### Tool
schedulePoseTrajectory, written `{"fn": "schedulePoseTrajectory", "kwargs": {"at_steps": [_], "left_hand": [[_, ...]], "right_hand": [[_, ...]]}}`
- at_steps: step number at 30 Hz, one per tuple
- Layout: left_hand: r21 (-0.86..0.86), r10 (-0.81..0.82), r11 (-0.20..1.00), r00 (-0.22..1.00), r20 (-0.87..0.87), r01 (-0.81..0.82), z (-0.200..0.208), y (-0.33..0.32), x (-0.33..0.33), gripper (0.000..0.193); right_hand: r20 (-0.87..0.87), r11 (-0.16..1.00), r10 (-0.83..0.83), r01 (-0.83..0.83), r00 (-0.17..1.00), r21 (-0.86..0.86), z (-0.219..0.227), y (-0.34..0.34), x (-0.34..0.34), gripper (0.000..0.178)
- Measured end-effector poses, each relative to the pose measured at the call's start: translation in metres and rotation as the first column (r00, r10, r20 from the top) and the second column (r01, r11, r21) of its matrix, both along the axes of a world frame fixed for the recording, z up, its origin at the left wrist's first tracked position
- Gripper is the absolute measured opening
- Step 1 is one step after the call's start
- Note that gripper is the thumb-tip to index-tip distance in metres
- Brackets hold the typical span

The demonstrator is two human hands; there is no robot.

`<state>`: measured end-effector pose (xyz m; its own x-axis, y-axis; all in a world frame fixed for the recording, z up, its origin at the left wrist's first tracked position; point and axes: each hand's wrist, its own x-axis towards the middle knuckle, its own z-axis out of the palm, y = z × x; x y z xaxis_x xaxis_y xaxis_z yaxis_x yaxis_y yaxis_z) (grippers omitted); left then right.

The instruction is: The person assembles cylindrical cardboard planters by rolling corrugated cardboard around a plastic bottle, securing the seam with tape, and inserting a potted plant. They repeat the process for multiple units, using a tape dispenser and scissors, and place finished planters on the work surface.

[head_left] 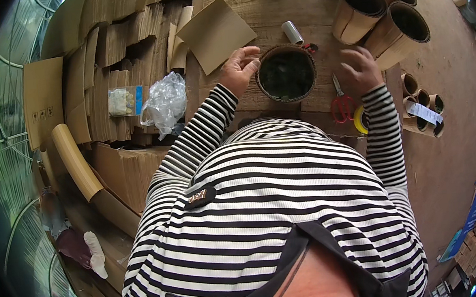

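Directly in front of me stands a round cardboard tube [261,82] with dark green leaves [285,75] inside. My left hand [238,72] is at its left rim, fingers loosely bent and apart, gripping nothing; whether the fingertips touch the rim I cannot tell. Off to the tube's right hovers my right hand [362,70], empty, its fingers slightly curled and spread. Between that hand and the tube lie red-handled scissors [342,107], blades pointing away from me. A yellow tape roll [360,120] sits beside their handles, close to my right forearm.
Several larger cardboard tubes [347,28] holding plants stand at the far right. A roll of clear film [292,32] and a small red-and-black tool [310,48] lie behind the middle tube. Left are a flat cardboard sheet [217,34], stacked cardboard [117,51] and a crumpled clear plastic bag [164,101].
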<state>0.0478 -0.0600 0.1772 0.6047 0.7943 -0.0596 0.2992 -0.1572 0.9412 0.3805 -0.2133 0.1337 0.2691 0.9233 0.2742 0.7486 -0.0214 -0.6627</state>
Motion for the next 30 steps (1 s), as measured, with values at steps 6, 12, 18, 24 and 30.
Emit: {"fn": "schedulePoseTrajectory", "kwargs": {"at_steps": [6,12,18,24,30], "left_hand": [[0.185,-0.09,0.974,0.973,-0.215,0.131,0.015,0.004,0.029,0.045],[0.219,-0.126,0.952,0.926,-0.355,0.214,-0.001,0.03,0.053,0.038],[0.282,-0.143,0.921,0.907,-0.397,0.268,0.004,0.016,0.054,0.026],[0.373,-0.201,0.872,0.927,-0.316,0.316,0.01,-0.016,0.027,0.035],[0.37,-0.29,0.826,0.883,-0.369,0.426,0.027,-0.024,0.009,0.036]], "right_hand": [[-0.137,0.899,-0.294,0.225,0.946,-0.376,-0.12,-0.117,0.043,0.04],[0.333,0.447,-0.557,0.613,0.761,-0.652,-0.156,-0.172,0.051,0.062],[0.218,0.291,-0.645,0.499,0.732,-0.816,-0.185,-0.178,0.06,0.063],[0.158,0.344,-0.638,0.462,0.754,-0.818,-0.204,-0.165,0.078,0.051],[0.152,0.497,-0.544,0.463,0.825,-0.734,-0.144,-0.171,0.099,0.052]]}}
